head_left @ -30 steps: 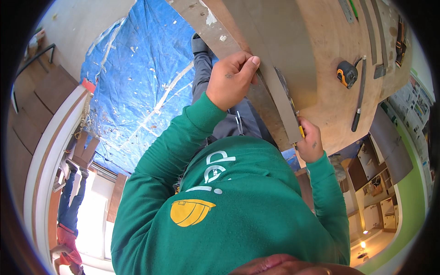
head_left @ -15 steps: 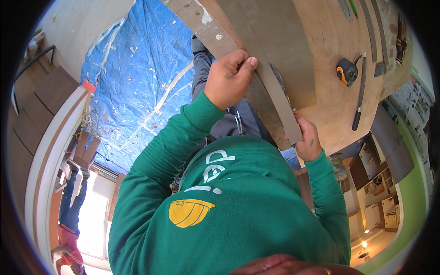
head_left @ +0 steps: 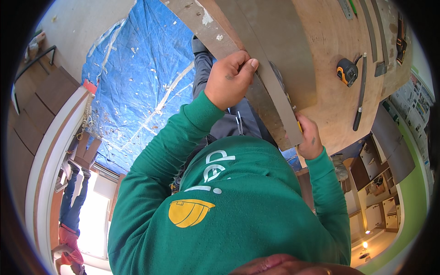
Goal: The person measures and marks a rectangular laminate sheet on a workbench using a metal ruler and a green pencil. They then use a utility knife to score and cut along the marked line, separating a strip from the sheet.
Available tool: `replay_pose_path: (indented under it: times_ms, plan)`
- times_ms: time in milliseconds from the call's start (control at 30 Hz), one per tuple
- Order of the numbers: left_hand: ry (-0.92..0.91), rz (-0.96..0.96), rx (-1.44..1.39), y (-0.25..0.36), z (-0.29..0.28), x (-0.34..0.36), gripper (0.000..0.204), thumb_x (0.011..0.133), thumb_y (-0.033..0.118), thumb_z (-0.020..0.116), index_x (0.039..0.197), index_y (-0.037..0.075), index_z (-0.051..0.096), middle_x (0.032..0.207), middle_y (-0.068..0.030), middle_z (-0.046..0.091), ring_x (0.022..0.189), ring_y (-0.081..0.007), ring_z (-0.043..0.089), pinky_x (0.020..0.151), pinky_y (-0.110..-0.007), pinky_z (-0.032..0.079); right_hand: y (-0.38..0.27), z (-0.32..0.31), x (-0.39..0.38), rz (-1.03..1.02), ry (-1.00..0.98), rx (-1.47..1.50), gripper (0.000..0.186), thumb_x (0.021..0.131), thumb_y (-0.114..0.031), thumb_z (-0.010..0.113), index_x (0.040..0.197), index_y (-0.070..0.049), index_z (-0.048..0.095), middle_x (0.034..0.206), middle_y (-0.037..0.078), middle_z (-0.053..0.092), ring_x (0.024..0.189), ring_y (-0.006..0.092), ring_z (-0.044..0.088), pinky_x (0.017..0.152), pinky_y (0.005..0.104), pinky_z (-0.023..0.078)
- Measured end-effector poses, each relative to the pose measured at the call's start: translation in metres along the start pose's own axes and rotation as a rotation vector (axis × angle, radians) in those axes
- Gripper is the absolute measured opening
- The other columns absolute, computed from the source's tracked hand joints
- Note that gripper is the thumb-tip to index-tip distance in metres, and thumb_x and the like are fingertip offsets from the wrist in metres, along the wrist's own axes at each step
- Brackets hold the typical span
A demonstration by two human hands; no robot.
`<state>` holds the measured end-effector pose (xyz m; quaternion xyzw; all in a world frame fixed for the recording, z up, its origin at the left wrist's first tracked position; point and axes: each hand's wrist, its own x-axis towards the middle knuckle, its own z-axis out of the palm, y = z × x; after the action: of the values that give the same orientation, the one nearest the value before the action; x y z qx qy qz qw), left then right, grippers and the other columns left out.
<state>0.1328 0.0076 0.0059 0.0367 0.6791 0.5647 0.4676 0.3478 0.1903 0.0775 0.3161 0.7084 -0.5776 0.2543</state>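
Observation:
My left hand (head_left: 231,79) is closed on a narrow grey-brown strip (head_left: 277,98), thumb on top and fingers curled at its edge. The strip slants toward me along the edge of a wide grey-brown sheet (head_left: 284,50). At the strip's near end my right hand (head_left: 310,137) is closed on a slim tool with a yellow part (head_left: 299,125); most of it is hidden by the strip and fingers. Under the strip lies a stained board (head_left: 270,120) with white patches farther up.
On the plywood tabletop (head_left: 334,114) lie a black-and-orange tape measure (head_left: 347,72), a dark bar (head_left: 361,91) and long dark strips (head_left: 368,27). A blue tarp (head_left: 137,68) with debris covers the floor at left. Another person (head_left: 69,229) stands at the far left.
My right hand has shifted slightly right and down, and the yellow part of its tool shows more. My left hand and the strip stay nearly in place.

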Motion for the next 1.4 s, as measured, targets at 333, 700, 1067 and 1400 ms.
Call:
replay_pose_path:
  times_ms: [333,700,1067,1400]
  plan:
    - [-0.007,0.000,0.014,0.002,-0.001,0.000,0.030,0.108,0.027,0.062,0.091,0.002,0.065,0.070,-0.0004,0.063,0.064,-0.0070,0.054,0.058,-0.027,0.043,-0.002,-0.002,-0.001,-0.019,0.028,-0.062,0.026,0.100,-0.016,0.065,0.116,0.004,0.065,0.097,0.024,0.072,0.087,0.0389,0.071,0.079,0.0389,0.055]
    - [-0.059,-0.031,-0.007,0.001,-0.004,0.001,0.028,0.108,0.027,0.062,0.092,0.003,0.064,0.072,0.0007,0.063,0.066,-0.0063,0.053,0.059,-0.026,0.042,-0.005,-0.005,0.008,-0.073,0.008,-0.093,0.026,0.099,-0.014,0.062,0.117,0.006,0.064,0.097,0.024,0.071,0.089,0.0418,0.071,0.078,0.0404,0.055]
    - [-0.076,-0.005,-0.031,-0.006,-0.004,0.002,0.028,0.108,0.026,0.061,0.092,0.004,0.065,0.072,0.0011,0.062,0.067,-0.0061,0.053,0.060,-0.026,0.042,-0.013,-0.009,0.009,-0.035,0.010,-0.095,0.027,0.099,-0.017,0.064,0.115,0.005,0.064,0.094,0.023,0.070,0.083,0.0402,0.069,0.076,0.0398,0.055]
    - [-0.044,0.027,0.008,-0.008,-0.004,0.003,0.025,0.105,0.021,0.065,0.091,0.000,0.067,0.068,-0.0037,0.064,0.061,-0.0097,0.057,0.056,-0.031,0.047,-0.008,-0.009,0.009,0.032,0.020,-0.076,0.023,0.099,-0.013,0.065,0.112,0.005,0.065,0.090,0.021,0.069,0.080,0.0314,0.069,0.075,0.0373,0.054]
